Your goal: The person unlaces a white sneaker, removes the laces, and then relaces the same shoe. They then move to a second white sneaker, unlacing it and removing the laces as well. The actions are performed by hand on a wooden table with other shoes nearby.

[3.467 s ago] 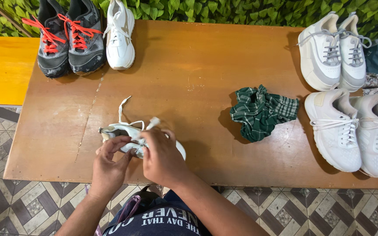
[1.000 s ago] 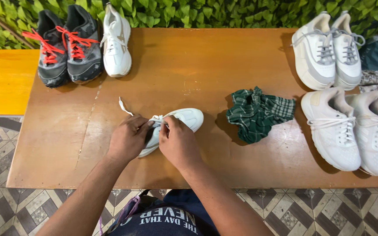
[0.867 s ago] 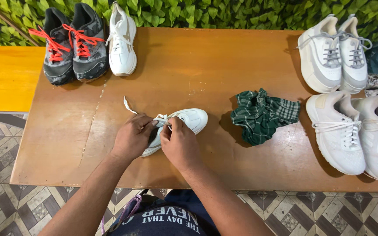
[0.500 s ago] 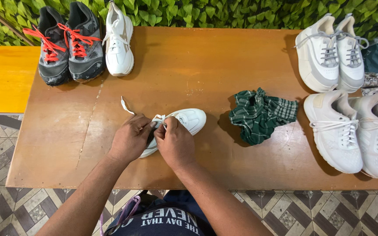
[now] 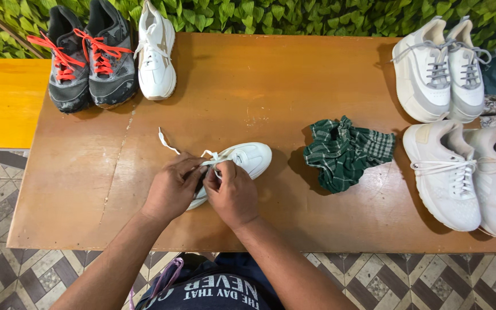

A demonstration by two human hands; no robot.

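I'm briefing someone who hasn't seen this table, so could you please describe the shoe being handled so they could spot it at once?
On the brown wooden table, look to the near edge, left of the crumpled green checked cloth. There a single white sneaker lies under the left hand and right hand. Unlike the other shoes, it stands away from the table's ends, with one lace trailing loose.

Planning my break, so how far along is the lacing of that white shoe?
Done: the white shoe lies on its side on the table with lace threaded near the tongue. In hand: the left hand and right hand pinch the laces over its eyelets. Left: one loose lace end trails across the table, untied; its likely mate, the single white shoe, stands at the far edge.
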